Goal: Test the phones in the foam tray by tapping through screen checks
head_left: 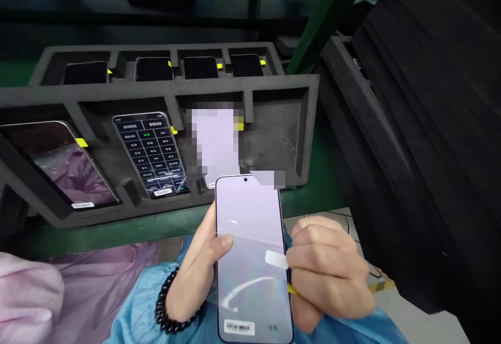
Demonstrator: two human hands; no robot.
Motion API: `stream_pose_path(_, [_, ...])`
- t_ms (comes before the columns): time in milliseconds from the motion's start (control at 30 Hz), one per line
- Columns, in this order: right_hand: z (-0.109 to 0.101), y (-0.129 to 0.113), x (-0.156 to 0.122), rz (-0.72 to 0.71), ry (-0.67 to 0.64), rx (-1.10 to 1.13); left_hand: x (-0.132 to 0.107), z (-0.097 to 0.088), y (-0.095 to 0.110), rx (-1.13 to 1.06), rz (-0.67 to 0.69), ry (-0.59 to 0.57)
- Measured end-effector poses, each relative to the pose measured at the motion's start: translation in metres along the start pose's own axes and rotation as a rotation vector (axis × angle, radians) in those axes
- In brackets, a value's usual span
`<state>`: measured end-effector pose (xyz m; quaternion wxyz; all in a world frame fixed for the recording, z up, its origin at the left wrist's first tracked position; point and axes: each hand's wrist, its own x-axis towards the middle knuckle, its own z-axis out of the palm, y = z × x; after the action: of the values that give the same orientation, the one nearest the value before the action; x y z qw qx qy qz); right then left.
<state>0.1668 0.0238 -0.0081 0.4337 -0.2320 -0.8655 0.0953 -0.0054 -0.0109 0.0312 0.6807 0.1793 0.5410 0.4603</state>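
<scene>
My left hand [198, 268] is closed round the left side of a smartphone [252, 218], its thumb on the screen edge. The phone stands tilted towards me, its screen lit pale lilac, with a barcode label [239, 327] near the bottom. At the phone's right edge my right hand [329, 271] is closed, fingers curled. A yellow tab [291, 288] runs from the phone's edge into its grip. Beside the knuckles, a blank white sticker [276, 259] lies on the screen. A film line crosses the display.
A black foam tray [219, 89] holds a dark phone [50, 161], a phone showing a menu grid [151, 151] and a pale-screened phone [217, 140], partly pixelated. Behind it another tray [176, 49] holds several phones. Black foam trays [422, 125] stack at right. A pink sleeve [29, 297] is at left.
</scene>
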Motion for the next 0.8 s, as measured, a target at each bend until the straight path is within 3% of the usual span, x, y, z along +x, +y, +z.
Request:
stream_pose_path(100, [-0.004, -0.001, 0.014, -0.058, 0.237, 0.014, -0.002, 0.001, 0.002, -0.012, -0.011, -0.008])
stream_pose_path(267, [-0.012, -0.005, 0.041, -0.041, 0.371, 0.047, 0.002, -0.007, -0.003, 0.010, -0.016, -0.098])
stream_pose_path(400, [-0.012, -0.008, 0.050, 0.005, 0.440, 0.080, 0.001, -0.009, -0.006, 0.037, 0.044, -0.042])
stream_pose_path(667, [-0.012, -0.010, 0.040, -0.024, 0.425, 0.103, 0.003, -0.012, -0.012, 0.099, 0.107, -0.057])
stream_pose_path(800, [-0.015, 0.004, 0.040, -0.034, 0.193, 0.057, 0.024, -0.016, -0.019, 0.384, 0.241, -0.039])
